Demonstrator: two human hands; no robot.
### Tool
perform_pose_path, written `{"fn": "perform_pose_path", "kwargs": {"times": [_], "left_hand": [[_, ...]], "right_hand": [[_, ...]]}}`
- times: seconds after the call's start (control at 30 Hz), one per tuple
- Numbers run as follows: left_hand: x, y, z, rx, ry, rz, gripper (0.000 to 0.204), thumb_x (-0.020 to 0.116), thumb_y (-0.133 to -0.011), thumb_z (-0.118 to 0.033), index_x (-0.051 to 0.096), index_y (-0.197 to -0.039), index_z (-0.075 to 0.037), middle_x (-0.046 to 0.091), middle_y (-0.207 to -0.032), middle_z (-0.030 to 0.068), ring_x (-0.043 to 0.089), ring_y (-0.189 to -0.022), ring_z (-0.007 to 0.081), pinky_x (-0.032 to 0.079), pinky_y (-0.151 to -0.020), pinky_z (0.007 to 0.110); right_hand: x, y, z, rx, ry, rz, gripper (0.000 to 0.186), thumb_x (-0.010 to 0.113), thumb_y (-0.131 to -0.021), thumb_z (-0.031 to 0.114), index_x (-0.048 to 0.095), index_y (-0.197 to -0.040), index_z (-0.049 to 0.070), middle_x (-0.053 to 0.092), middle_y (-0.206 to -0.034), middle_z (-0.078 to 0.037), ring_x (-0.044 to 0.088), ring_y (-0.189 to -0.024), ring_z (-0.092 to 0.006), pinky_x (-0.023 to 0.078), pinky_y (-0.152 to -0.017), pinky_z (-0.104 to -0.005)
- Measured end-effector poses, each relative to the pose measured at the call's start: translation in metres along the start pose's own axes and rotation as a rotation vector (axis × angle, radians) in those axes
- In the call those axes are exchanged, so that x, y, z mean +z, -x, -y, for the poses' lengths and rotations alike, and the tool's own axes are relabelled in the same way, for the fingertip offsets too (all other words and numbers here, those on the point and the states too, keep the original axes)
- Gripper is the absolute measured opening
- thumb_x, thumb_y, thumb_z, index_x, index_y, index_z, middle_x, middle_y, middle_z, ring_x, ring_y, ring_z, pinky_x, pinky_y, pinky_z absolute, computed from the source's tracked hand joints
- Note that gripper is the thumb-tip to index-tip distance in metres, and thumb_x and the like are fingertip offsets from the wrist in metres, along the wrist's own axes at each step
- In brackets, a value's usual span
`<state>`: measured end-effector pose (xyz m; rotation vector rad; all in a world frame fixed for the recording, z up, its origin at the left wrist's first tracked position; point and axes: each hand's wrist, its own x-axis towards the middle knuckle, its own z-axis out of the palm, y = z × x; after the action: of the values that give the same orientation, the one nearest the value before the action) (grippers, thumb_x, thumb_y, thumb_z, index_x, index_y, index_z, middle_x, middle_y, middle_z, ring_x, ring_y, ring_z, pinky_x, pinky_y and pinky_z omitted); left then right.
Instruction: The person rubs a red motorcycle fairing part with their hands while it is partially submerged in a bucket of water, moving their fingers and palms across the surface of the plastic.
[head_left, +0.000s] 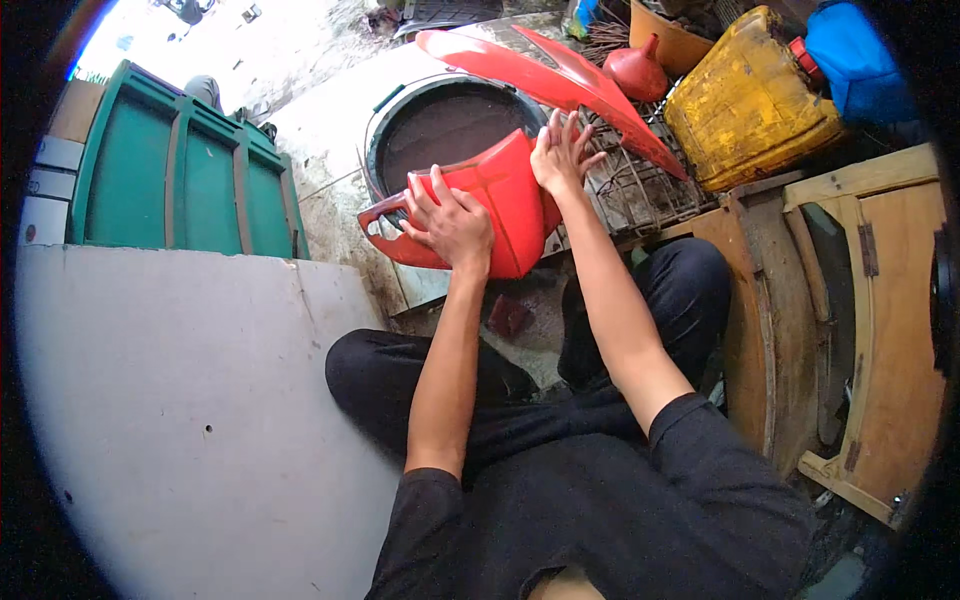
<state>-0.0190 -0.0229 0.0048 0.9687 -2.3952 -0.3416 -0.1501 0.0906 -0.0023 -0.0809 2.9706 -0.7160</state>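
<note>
A glossy red plastic panel (506,215), like a motorcycle body fairing, leans tilted against the near side of a black bucket (377,160) with dark, murky water (450,125) in it. My left hand (452,222) lies on the panel's left part with its fingers spread over the surface, near a cut-out at that end. At the panel's upper right edge is my right hand (562,160), its fingers stretched apart and pointing away from me. The heel of that hand seems to touch the edge; exact contact is hard to see.
More curved red panels (570,85) rest on a wire rack (640,185) beyond my right hand. A red funnel (637,70), a dirty yellow jerrycan (750,100) and wooden frames (870,330) stand right. A white board (190,400) and green panel (205,170) are left.
</note>
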Motion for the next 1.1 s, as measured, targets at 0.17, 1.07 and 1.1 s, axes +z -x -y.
{"fn": "perform_pose_path", "kwargs": {"times": [0.17,1.07,1.1], "left_hand": [[0.000,-0.003,0.003,-0.001,-0.002,-0.015,0.047,0.048,-0.094,-0.026,0.051,-0.140,-0.014,0.036,-0.154,0.0140,0.034,-0.142,0.0344,0.025,-0.108,0.069],[0.005,-0.004,-0.010,-0.030,-0.009,0.006,0.048,0.048,-0.095,-0.027,0.050,-0.141,-0.012,0.034,-0.154,0.0158,0.034,-0.143,0.0358,0.025,-0.108,0.070],[0.005,-0.004,-0.009,-0.026,-0.006,0.003,0.047,0.048,-0.095,-0.027,0.051,-0.141,-0.012,0.034,-0.154,0.0157,0.034,-0.143,0.0358,0.025,-0.108,0.070]], "right_hand": [[0.010,0.029,-0.008,-0.030,-0.064,0.040,0.062,0.019,-0.105,0.044,0.007,-0.161,0.019,-0.004,-0.167,-0.010,-0.009,-0.151,-0.0440,-0.004,-0.110,-0.0766],[0.002,-0.019,0.002,-0.001,0.007,-0.022,0.063,0.020,-0.104,0.043,0.008,-0.160,0.017,-0.003,-0.167,-0.012,-0.008,-0.151,-0.0437,-0.006,-0.109,-0.0774],[-0.004,-0.036,0.006,-0.018,0.029,0.000,0.064,0.020,-0.104,0.043,0.009,-0.160,0.017,-0.002,-0.167,-0.012,-0.008,-0.151,-0.0437,-0.006,-0.109,-0.0774]]}}
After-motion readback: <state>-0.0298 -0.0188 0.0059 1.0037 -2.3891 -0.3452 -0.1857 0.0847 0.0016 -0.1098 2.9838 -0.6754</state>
